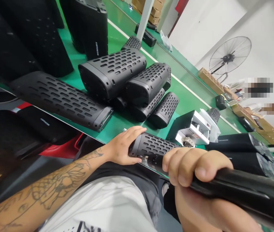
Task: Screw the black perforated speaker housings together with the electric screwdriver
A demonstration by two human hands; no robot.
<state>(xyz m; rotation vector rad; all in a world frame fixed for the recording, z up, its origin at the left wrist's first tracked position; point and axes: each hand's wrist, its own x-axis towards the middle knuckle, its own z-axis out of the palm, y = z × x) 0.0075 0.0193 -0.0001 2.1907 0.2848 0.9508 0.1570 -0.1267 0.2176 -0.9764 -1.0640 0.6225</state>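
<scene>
My left hand point(121, 146) grips the near end of a black slotted housing point(155, 144), its thumb and fingers on opposite sides. The housing lies at the edge of the green table. My right hand point(197, 169) is wrapped round the black barrel of an electric screwdriver point(245, 185). Its tip points left at the housing's near side edge; whether it touches a screw I cannot make out. Just past the housing stands a white and black box point(192, 127) with a metal front, which looks like a screw feeder. My right hand partly hides the housing's far end.
More slotted housings point(117, 69) are piled beyond my hands, with a long one point(66, 100) at left. Tall black cases point(95, 29) stand behind. Black cases point(238, 148) lie at right. A red bin point(61, 149) holds black parts below the table. People work farther off near a fan point(228, 58).
</scene>
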